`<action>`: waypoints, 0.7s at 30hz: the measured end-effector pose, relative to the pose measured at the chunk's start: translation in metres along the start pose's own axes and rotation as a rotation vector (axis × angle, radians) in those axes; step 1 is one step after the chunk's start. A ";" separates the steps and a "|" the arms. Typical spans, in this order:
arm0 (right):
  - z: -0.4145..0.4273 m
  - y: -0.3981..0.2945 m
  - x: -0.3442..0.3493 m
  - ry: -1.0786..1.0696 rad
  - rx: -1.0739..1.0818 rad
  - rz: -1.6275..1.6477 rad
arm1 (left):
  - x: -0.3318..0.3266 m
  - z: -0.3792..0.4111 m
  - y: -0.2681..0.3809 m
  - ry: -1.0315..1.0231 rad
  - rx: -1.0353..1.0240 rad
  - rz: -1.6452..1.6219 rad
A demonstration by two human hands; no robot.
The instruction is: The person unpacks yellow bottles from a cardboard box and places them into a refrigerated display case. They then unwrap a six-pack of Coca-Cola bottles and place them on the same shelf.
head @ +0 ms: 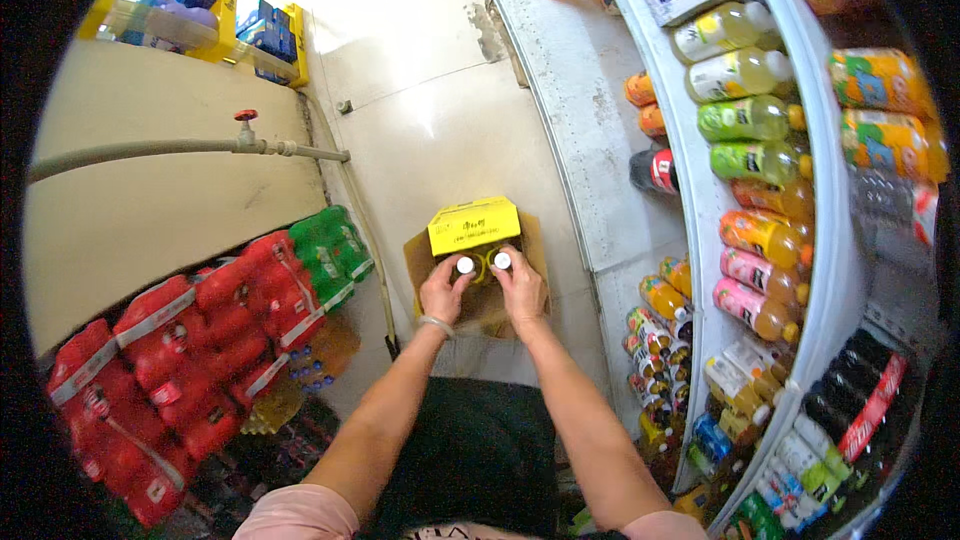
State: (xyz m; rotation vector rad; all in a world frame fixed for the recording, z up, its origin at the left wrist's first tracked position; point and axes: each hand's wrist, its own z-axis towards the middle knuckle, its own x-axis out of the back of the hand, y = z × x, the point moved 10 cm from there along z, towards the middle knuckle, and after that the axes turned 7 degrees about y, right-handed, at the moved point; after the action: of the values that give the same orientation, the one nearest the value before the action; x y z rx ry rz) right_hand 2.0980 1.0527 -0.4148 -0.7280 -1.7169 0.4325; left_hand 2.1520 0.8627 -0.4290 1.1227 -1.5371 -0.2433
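Observation:
An open cardboard box point(475, 226) with a yellow printed flap stands on the tiled floor before me. My left hand point(442, 292) grips a bottle by its white cap point(465, 265), at the left side of the box opening. Beside it, my right hand point(523, 289) holds a second bottle by its white cap point(502, 261). Both bottles are upright and close together over or in the box; their bodies are dark and partly hidden by my fingers, so how deep they sit cannot be told.
Metal shelves point(682, 187) with drink bottles curve along the right. Shrink-wrapped red packs point(217, 330) and a green pack point(326, 244) are stacked at left. A pipe point(150, 154) with a red valve handle point(245, 115) runs along the wall. Yellow display boxes point(225, 7) stand upper left.

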 end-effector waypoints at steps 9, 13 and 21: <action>-0.071 -0.137 0.205 -0.168 0.027 0.762 | 0.155 -0.063 0.169 -0.572 0.089 -0.812; -0.103 -0.195 0.278 -0.049 0.007 1.022 | 0.204 -0.116 0.237 -0.726 0.320 -1.219; -0.171 -0.222 0.351 0.070 -0.247 1.387 | 0.218 -0.237 0.288 -1.078 0.855 -1.212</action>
State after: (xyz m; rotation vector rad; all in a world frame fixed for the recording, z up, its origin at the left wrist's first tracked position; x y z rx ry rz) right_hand 2.1576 1.1088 0.0265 -2.0493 -0.9585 1.0954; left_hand 2.2328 0.9473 -0.0132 2.8668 -1.6274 -1.2380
